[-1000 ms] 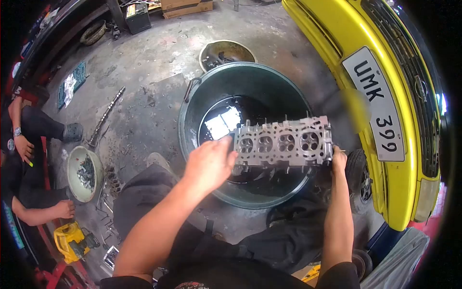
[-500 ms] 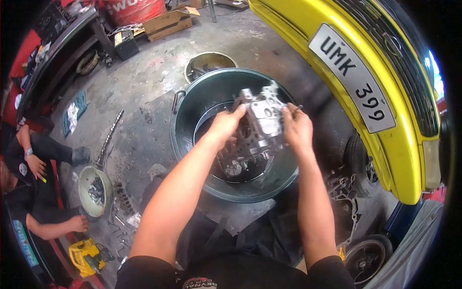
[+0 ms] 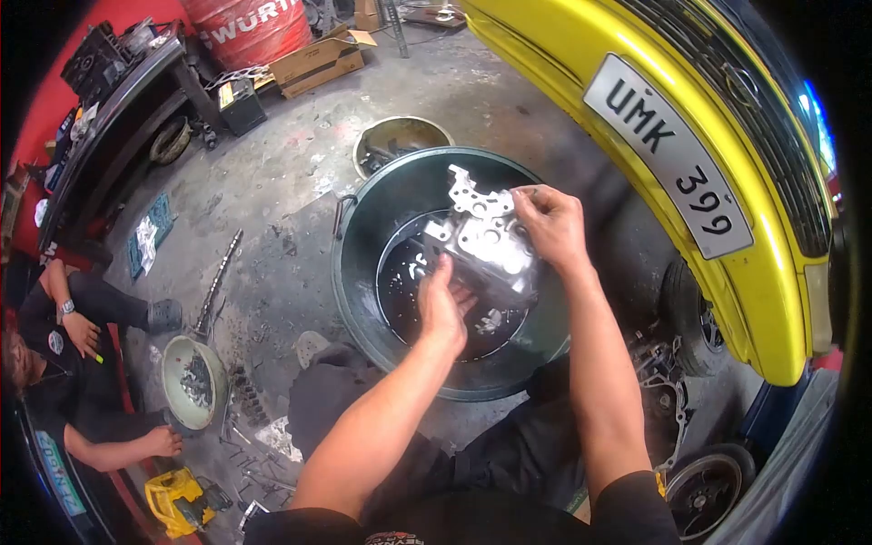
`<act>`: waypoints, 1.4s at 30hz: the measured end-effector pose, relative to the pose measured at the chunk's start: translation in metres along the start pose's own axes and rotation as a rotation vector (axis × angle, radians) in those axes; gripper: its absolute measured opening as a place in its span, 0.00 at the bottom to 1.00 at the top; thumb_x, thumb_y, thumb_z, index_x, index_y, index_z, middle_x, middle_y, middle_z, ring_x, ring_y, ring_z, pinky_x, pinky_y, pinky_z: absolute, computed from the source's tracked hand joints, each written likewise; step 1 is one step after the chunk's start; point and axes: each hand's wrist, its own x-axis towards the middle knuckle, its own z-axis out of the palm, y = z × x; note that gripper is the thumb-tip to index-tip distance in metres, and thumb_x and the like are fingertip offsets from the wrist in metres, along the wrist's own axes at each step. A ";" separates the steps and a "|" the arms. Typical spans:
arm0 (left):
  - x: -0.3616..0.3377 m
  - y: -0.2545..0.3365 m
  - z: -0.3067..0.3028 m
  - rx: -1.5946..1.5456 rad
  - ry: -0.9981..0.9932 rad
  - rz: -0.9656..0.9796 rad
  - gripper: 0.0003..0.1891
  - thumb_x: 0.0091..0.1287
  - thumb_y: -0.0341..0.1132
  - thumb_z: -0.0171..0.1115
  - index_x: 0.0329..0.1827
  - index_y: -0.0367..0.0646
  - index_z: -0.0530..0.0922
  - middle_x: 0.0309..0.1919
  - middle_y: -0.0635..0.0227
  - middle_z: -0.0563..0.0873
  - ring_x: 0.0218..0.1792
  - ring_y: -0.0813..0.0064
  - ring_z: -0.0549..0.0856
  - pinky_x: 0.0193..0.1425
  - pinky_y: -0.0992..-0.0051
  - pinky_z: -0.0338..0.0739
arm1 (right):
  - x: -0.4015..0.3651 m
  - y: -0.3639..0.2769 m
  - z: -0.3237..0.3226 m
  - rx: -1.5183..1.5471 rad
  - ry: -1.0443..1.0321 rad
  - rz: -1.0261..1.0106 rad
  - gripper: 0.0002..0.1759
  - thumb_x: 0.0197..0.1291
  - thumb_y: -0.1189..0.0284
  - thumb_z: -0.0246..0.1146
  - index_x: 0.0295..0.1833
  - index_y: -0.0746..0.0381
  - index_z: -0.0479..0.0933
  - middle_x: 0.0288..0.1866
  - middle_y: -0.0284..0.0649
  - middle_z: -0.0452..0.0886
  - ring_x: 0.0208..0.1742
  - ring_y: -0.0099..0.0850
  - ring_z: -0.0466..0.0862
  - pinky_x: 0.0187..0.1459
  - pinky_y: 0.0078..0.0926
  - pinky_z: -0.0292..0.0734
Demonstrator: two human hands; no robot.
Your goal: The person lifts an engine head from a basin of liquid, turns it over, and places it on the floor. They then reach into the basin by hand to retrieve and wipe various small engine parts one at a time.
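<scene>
A silvery metal engine cylinder head [image 3: 495, 243] is tilted over a large dark round tub [image 3: 356, 304], its end face with round holes turned upward. My right hand [image 3: 556, 227] pinches its upper right edge between thumb and fingers. Lower down, my left hand [image 3: 445, 307] holds its left side, thumb up along the metal and fingers partly underneath. Dark liquid [image 3: 404, 304] with bright reflections lies in the tub below. The underside of the cylinder head is blurred and partly hidden.
Behind the tub stands a basin [image 3: 413, 133] with dark parts. A yellow car bumper [image 3: 545, 68] overhangs the right side. On the left sits a co-worker [image 3: 77, 363] near a bowl of small parts [image 3: 193, 386] and a camshaft [image 3: 218, 283]. A wheel [image 3: 704, 490] lies at lower right.
The cylinder head has been turned, so its lower end swings away underneath. My left hand has slid from its upper left edge down to its lower left side. My right hand still grips it.
</scene>
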 end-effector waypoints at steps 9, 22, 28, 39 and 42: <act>-0.007 -0.056 0.003 0.324 -0.004 0.198 0.39 0.60 0.43 0.74 0.65 0.32 0.59 0.56 0.55 0.74 0.54 0.66 0.77 0.61 0.65 0.73 | -0.027 0.036 -0.050 0.049 -0.010 0.054 0.10 0.66 0.72 0.65 0.49 0.64 0.86 0.39 0.34 0.87 0.37 0.18 0.80 0.42 0.17 0.74; 0.014 -0.024 0.014 0.144 -0.670 0.097 0.33 0.55 0.27 0.67 0.65 0.30 0.67 0.56 0.54 0.82 0.56 0.65 0.82 0.63 0.69 0.75 | -0.051 0.088 -0.069 -0.086 0.442 0.032 0.18 0.72 0.64 0.60 0.38 0.69 0.81 0.31 0.34 0.80 0.33 0.20 0.73 0.38 0.22 0.70; 0.043 -0.019 -0.034 1.257 0.114 0.333 0.20 0.61 0.42 0.62 0.49 0.35 0.81 0.43 0.46 0.87 0.48 0.48 0.86 0.55 0.60 0.79 | 0.005 0.032 -0.023 -0.401 0.319 0.339 0.32 0.64 0.42 0.59 0.50 0.61 0.84 0.49 0.50 0.86 0.53 0.49 0.84 0.57 0.41 0.75; 0.095 -0.066 -0.144 2.277 -0.294 -0.264 0.22 0.67 0.33 0.55 0.64 0.40 0.73 0.59 0.51 0.82 0.66 0.49 0.75 0.66 0.59 0.75 | 0.007 0.015 -0.013 -0.483 0.262 0.280 0.30 0.68 0.43 0.53 0.54 0.58 0.82 0.51 0.49 0.85 0.56 0.50 0.82 0.58 0.46 0.74; 0.129 -0.070 -0.162 2.289 -0.219 -0.247 0.23 0.67 0.33 0.55 0.66 0.40 0.71 0.61 0.50 0.80 0.67 0.48 0.74 0.67 0.58 0.74 | 0.025 0.013 -0.015 -0.525 0.276 0.274 0.28 0.69 0.44 0.52 0.53 0.55 0.83 0.51 0.50 0.85 0.56 0.52 0.82 0.57 0.48 0.75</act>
